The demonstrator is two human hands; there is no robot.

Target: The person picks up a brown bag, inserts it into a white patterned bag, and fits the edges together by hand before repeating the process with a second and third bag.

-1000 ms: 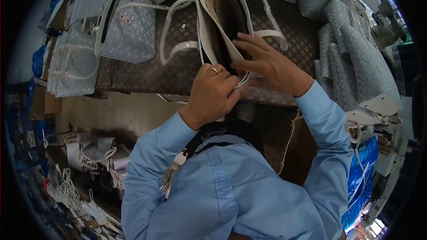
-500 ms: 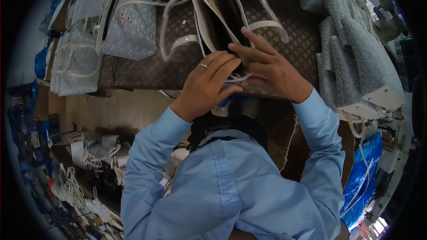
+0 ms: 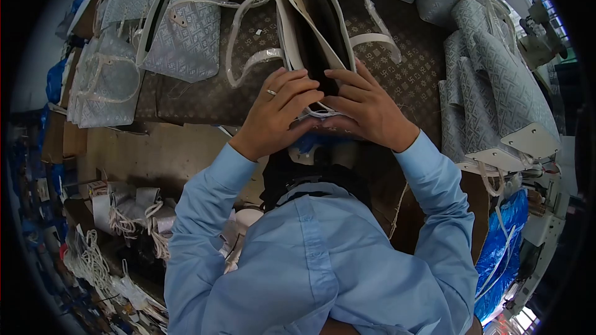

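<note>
In the head view, an open pale bag (image 3: 288,25) is standing on the brown patterned tabletop (image 3: 202,102), its near end lying between the hands at the front edge. The left hand (image 3: 267,111) is gripping that end's left side, fingers bending over the rim and thumb pressing from the front; the right hand (image 3: 375,108) is mirroring it on the right side. Wrapped handles (image 3: 234,43) are looping outward, and a grey bag (image 3: 192,37) is standing to the left. The bag is probably being light, its walls semi-stiff but flexing, the wrapped handles slippery; the firm rim corners are seemingly offering the surest hold.
</note>
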